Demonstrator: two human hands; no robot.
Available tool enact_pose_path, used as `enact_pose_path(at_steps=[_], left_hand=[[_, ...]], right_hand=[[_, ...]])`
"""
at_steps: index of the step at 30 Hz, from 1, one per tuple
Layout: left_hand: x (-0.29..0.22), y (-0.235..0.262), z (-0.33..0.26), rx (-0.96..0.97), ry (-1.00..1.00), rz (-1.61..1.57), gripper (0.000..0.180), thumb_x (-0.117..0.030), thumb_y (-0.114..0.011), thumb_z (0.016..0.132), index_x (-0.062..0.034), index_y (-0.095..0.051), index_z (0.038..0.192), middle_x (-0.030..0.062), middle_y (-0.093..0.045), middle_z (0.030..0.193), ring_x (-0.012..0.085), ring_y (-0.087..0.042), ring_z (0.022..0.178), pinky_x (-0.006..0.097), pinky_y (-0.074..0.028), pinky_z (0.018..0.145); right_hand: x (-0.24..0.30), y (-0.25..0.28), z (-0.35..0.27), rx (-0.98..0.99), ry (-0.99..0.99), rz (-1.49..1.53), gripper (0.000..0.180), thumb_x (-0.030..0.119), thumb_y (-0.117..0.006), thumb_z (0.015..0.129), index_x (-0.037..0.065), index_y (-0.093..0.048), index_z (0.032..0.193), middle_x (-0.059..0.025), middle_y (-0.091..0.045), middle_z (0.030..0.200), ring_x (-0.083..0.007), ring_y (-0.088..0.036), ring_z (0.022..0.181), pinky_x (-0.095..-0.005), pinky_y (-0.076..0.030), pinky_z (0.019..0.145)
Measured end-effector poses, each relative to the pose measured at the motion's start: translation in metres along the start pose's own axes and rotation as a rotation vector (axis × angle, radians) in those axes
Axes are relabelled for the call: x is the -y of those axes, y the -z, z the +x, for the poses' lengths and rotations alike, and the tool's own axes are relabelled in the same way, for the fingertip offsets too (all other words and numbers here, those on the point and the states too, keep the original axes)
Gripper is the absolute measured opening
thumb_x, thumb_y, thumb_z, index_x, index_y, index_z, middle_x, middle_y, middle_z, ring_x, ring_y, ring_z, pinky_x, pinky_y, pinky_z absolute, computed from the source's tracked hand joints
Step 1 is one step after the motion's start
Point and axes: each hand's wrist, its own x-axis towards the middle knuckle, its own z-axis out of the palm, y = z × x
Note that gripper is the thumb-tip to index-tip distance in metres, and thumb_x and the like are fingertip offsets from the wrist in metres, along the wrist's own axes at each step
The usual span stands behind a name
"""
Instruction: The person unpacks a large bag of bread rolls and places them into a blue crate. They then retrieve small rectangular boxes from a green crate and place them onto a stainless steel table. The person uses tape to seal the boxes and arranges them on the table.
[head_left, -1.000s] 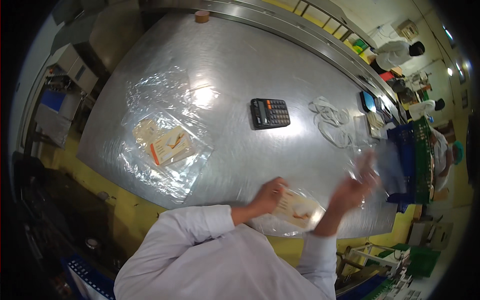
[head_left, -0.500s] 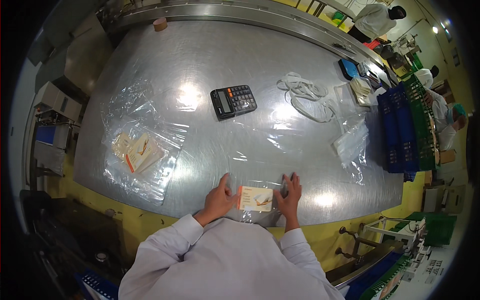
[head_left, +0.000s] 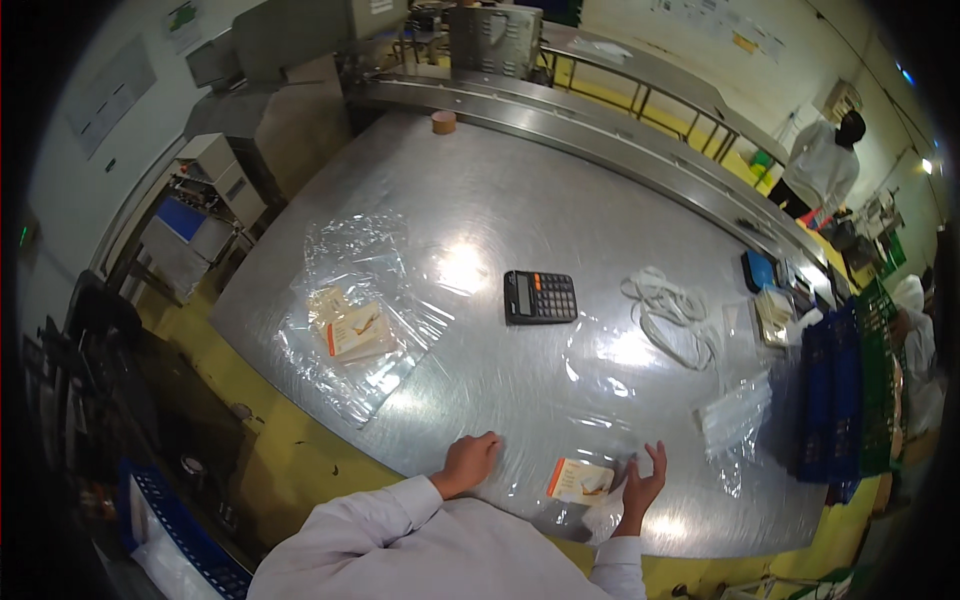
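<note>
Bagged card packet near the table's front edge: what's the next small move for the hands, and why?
Probably close the right hand onto the bagged card packet. That hand is open, fingers spread, at the packet's right edge without a grip on it. The left hand rests flat on the steel table, apart from the packet. The clear bag looks loose and crinkled, so it likely needs pinning before anything else.

Half a second ago both hands gripped the small orange-edged packet (head_left: 580,481) at its two ends, low in the frame. Now the left hand (head_left: 467,463) has let go and lies apart to the packet's left, curled on the tabletop (head_left: 520,190). The right hand (head_left: 640,485) has opened, fingers spread upward just right of the packet. A second ago that hand was raised and blurred at the right. The view has also tilted up, so the calculator (head_left: 540,297) sits nearer the centre.
</note>
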Motion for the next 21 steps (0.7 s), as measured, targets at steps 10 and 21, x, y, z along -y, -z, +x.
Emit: enact_pose_path(at_steps=[10, 21], left_hand=[[0.095, 0.187, 0.038, -0.464, -0.118, -0.225, 0.011, -0.013, -0.068, 0.09, -0.0024, -0.07, 0.094, 0.012, -0.067, 0.085, 0.0308, -0.063, 0.084, 0.038, -0.051, 0.076], [0.216, 0.364, 0.307, -0.423, -0.434, -0.069, 0.016, -0.01, -0.068, 0.086, -0.0035, -0.065, 0.101, 0.0124, -0.063, 0.105, 0.0333, -0.058, 0.103, 0.043, -0.046, 0.091]], right_hand=[[0.214, -0.194, -0.002, 0.354, -0.002, 0.439, 0.026, 0.006, -0.074, 0.084, 0.002, -0.068, 0.109, -0.016, -0.07, 0.112, -0.025, -0.068, 0.104, -0.0363, -0.054, 0.085], [0.363, -0.428, -0.064, 0.48, 0.182, -0.027, 0.077, 0.022, -0.084, 0.074, 0.01, -0.05, 0.143, -0.0261, -0.019, 0.162, -0.0448, -0.019, 0.149, -0.0525, -0.024, 0.117]])
